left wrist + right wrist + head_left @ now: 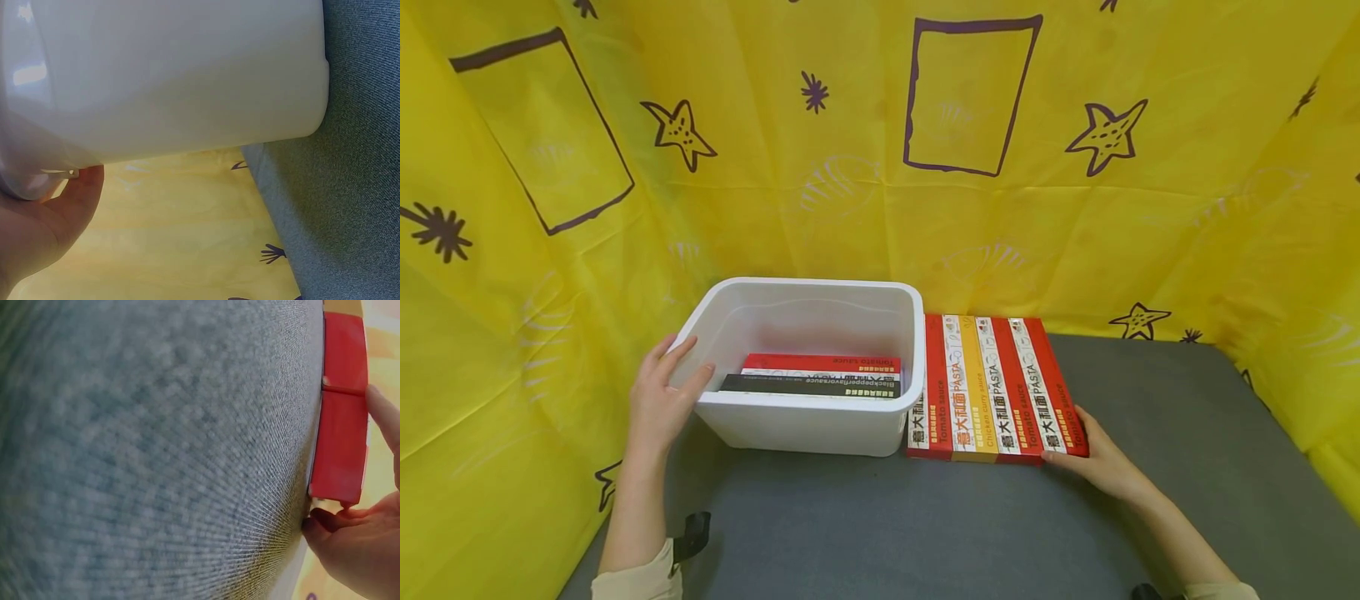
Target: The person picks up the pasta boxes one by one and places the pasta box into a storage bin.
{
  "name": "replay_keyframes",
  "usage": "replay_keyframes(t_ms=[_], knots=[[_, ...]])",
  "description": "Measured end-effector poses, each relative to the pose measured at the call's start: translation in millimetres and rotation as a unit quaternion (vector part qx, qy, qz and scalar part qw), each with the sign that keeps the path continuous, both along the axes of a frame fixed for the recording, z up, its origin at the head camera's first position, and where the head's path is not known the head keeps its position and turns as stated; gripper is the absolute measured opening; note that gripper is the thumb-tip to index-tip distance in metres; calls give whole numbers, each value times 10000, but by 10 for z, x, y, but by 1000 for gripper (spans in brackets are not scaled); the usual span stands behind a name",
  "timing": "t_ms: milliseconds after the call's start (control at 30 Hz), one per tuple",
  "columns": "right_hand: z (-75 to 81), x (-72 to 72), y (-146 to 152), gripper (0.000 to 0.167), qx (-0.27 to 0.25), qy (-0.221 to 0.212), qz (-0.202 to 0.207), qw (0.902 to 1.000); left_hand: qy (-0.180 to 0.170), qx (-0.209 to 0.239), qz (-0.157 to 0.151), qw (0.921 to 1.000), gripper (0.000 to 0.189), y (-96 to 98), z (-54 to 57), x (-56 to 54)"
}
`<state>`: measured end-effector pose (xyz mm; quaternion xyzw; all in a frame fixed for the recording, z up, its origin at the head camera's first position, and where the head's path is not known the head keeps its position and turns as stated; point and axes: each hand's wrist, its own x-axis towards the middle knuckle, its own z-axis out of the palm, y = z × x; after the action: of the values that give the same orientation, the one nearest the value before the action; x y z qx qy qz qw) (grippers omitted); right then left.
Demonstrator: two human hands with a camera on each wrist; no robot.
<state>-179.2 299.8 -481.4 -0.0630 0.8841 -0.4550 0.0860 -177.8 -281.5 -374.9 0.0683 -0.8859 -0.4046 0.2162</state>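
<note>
At the left stands a white plastic bin [797, 429]. My left hand [666, 396] grips its left rim; in the left wrist view the fingers curl under the rim beside the bin's wall [175, 81]. Inside, a red pasta box [820, 362] and a black pepper-flavour box [812, 385] stand on edge. Right of the bin, several red and yellow pasta boxes lie in a row. My right hand [1105, 462] holds the rightmost red pasta box [1047, 358] at its near right corner, thumb along the front, fingers at the side.
The dark grey table [865, 517] extends in front of the bin and to the right of the boxes. A yellow patterned cloth [865, 225] hangs close behind the bin and at both sides.
</note>
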Motion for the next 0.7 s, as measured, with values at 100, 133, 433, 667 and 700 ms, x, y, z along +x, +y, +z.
replay_keyframes(t_ms=[100,133,433,667,700], knots=[[1,-1,7,101,-9,43,41,10000,-12,11,-14,10000,54,0,2,-3],[2,-2,8,100,-9,63,52,10000,12,3,-15,10000,53,2,4,-3],[1,-28,23,94,103,321,121,9994,201,-48,44,9998,51,7,3,4],[36,-10,38,96,124,-6,-5,9999,196,-60,21,9998,51,15,14,14],[34,-8,47,96,139,-35,-28,9999,189,-63,18,9998,51,17,16,16]])
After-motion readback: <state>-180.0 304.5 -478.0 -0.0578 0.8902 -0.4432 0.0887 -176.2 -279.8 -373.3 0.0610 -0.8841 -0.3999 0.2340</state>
